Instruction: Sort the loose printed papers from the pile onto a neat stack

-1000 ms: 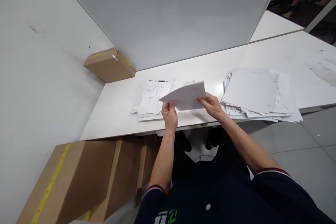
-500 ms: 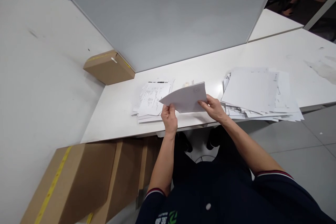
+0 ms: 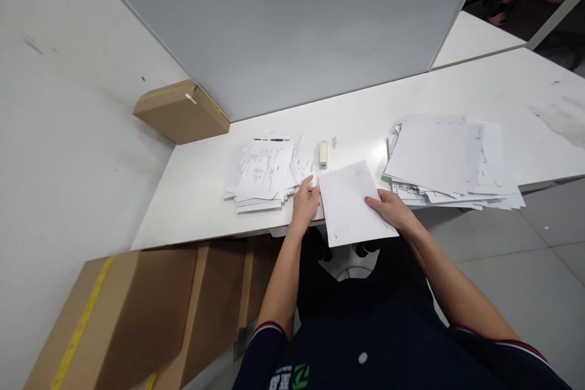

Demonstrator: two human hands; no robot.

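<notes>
My right hand [image 3: 392,208] grips the right edge of a thin stack of white paper [image 3: 354,207], thumb on top. The stack lies tilted over the front edge of the table, its blank face up, with small marks near two corners. At its left edge is my left hand [image 3: 305,202], fingers partly bent and apart, not gripping the stack; whether a fingertip touches it I cannot tell. Just beyond the stack lies a small cream-coloured stapler [image 3: 323,154]. A pile of printed sheets [image 3: 265,170] sits to the left of my left hand.
To the right is a larger, uneven pile of paper [image 3: 439,158] on the white table [image 3: 192,201]. A grey-white board [image 3: 292,30] rises at the back. One cardboard box [image 3: 183,113] stands at the back left corner, and open cardboard boxes [image 3: 109,317] are below on the left.
The paper stack has turned flatter and come down toward my body, uncovering the stapler. My left hand has let go of its edge; my right hand still holds it, slightly lower and further right.
</notes>
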